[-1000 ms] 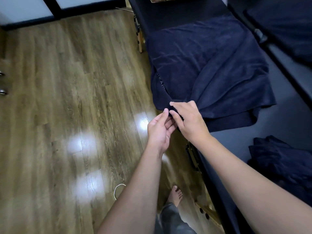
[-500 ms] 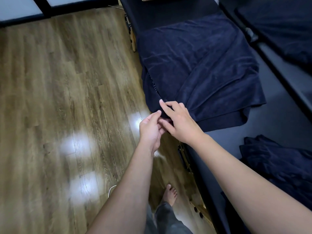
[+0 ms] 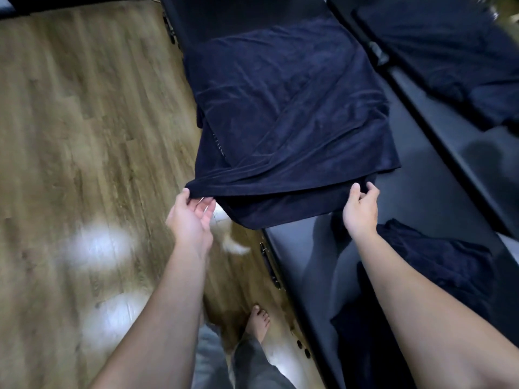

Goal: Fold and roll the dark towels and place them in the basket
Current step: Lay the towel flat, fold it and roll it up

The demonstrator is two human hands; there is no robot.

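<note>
A large dark navy towel [image 3: 286, 113] lies spread over the black padded table [image 3: 303, 248], its near edge hanging off the left side. My left hand [image 3: 193, 211] pinches the towel's near left corner, lifted off the table edge. My right hand [image 3: 361, 206] grips the near right part of the same edge, over the table top. A second dark towel [image 3: 438, 265] lies crumpled on the table by my right forearm. No basket is in view.
A wooden floor [image 3: 84, 136] with bright light patches fills the left. A second black table [image 3: 455, 113] runs along the right, with more dark cloth [image 3: 449, 46] on it. My bare foot [image 3: 258, 321] stands beside the table's base.
My hands were together at the towel's near left corner. The right hand has slid right along the edge and the left has stayed at the corner, stretching the edge out. The view shifted closer.
</note>
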